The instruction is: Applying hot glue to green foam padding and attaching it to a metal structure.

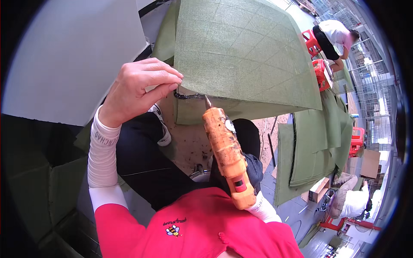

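My left hand pinches the near left corner of a green mesh sheet between thumb and fingers. In my right hand, which appears dark-gloved and is mostly hidden behind the tool, is an orange glue gun with dark stains. Its metal nozzle points away from me and meets the sheet's near edge, a little right of my left fingers. A glossy black bead of glue runs along that edge between the nozzle and my left hand. Below the edge hangs another green mesh panel.
A pale board stands at the left. Stacked green sheets lie at the right, near red stools. One person bends over at the far right; another works lower right, beside a cardboard box.
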A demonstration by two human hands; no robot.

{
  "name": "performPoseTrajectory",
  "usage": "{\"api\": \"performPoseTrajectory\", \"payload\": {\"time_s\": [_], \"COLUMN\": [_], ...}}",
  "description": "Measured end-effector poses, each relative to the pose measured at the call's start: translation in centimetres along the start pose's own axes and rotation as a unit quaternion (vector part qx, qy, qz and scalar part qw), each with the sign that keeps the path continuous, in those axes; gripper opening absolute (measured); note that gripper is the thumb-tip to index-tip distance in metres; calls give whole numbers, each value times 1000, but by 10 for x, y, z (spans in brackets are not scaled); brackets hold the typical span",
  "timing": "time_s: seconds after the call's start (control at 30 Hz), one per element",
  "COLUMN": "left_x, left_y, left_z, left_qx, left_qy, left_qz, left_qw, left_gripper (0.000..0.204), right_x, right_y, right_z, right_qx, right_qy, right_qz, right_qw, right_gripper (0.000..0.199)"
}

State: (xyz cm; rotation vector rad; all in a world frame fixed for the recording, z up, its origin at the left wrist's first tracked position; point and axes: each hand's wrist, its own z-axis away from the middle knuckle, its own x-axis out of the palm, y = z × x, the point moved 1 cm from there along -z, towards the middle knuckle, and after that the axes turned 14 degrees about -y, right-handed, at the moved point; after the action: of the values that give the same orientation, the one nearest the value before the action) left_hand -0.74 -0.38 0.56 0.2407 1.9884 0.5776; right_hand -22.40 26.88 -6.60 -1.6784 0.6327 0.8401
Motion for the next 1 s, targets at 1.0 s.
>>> {"api": "performPoseTrajectory", "payload": {"time_s": [1.0], "left_x": [2], "left_y": [3], "left_z": [-3], "left_qx": [-27], "left_qy": [14], "left_qz": [0], "left_qw": [1000], "left_gripper": [13], "right_x": [4], "right_y": [5], "right_z": [24], "right_qx": [214], "right_qy": [47], "right_qz": [-527], "right_qw": [822], "right_gripper": [62]}}
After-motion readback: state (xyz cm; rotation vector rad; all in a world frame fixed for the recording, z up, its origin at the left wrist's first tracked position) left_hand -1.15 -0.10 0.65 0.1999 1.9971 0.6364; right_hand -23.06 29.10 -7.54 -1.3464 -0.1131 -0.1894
